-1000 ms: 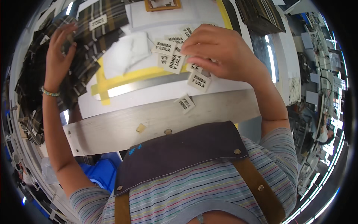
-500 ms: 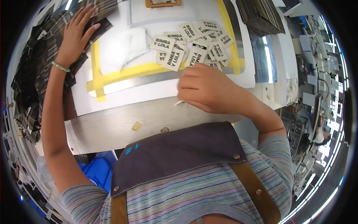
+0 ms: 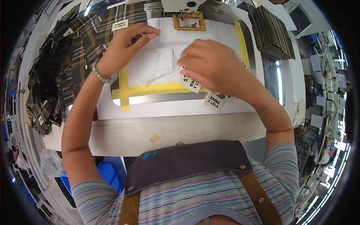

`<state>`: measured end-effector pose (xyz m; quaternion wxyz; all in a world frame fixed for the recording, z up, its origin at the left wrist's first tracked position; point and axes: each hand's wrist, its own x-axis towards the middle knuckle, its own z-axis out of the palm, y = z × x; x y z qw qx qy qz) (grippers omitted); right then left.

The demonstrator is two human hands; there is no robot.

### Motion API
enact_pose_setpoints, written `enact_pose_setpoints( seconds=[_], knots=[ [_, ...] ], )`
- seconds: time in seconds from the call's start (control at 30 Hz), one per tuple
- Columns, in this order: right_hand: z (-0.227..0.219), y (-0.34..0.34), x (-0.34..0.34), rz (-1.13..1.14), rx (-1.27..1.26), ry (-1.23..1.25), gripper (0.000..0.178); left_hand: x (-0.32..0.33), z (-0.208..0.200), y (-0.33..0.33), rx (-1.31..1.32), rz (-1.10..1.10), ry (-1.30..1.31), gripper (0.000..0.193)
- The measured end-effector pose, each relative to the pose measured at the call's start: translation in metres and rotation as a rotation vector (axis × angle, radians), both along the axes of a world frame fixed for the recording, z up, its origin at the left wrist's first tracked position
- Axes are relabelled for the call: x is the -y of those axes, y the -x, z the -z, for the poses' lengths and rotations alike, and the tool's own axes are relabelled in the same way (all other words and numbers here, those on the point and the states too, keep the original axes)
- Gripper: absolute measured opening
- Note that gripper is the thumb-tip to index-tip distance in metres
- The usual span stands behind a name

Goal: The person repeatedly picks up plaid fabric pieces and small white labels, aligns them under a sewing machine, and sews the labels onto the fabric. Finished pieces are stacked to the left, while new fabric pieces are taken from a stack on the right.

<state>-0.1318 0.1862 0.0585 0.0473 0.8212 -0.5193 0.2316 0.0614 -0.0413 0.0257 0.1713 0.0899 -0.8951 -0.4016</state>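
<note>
My left hand (image 3: 127, 45) reaches over the far left of the work board, its thumb and fingers stretched out with a gap between them, and nothing shows in it. Beside its knuckles a pale printed label (image 3: 120, 24) lies on dark plaid fabric (image 3: 95, 45). My right hand (image 3: 212, 63), slightly blurred, is bent over the pile of pale labels (image 3: 194, 85). Its fingers curl down and hide most of the pile; what they grip cannot be made out. One label (image 3: 214, 102) lies apart, nearer to me. White thin sheets (image 3: 161, 62) lie between the hands.
Yellow tape (image 3: 150, 90) borders the white board. At the back stands a machine head (image 3: 183, 5) above a small orange frame (image 3: 189, 23). A stack of folded plaid pieces (image 3: 270, 33) is at the back right. A blue bin (image 3: 112, 174) sits below the table edge.
The view has shifted. My left hand has moved right from the plaid fabric, where a label now shows. My right hand has gone from the board's front edge onto the label pile.
</note>
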Motion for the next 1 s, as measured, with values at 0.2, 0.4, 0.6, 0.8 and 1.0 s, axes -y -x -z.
enact_pose_setpoints(
  seconds=[0.2,0.4,0.6,0.8,1.0],
  knots=[
    [0.044,-0.059,0.044,-0.119,-0.297,0.154,0.009,0.003,0.035,0.022,-0.079,0.085,-0.496,0.029],
    [0.042,-0.061,0.052,-0.101,0.03,-0.016,0.008,-0.002,0.032,0.017,-0.083,0.127,-0.509,0.028],
    [0.0,-0.014,0.035,0.222,0.74,-0.327,0.012,-0.011,0.03,0.02,-0.205,-0.041,-0.436,0.03],
    [-0.005,0.03,0.016,0.3,0.278,0.451,0.012,-0.025,-0.009,0.02,-0.014,-0.03,-0.658,0.057],
    [-0.002,0.016,-0.01,0.109,-0.016,0.315,0.02,-0.072,-0.014,0.037,0.012,-0.055,-0.794,0.026]
  ],
)
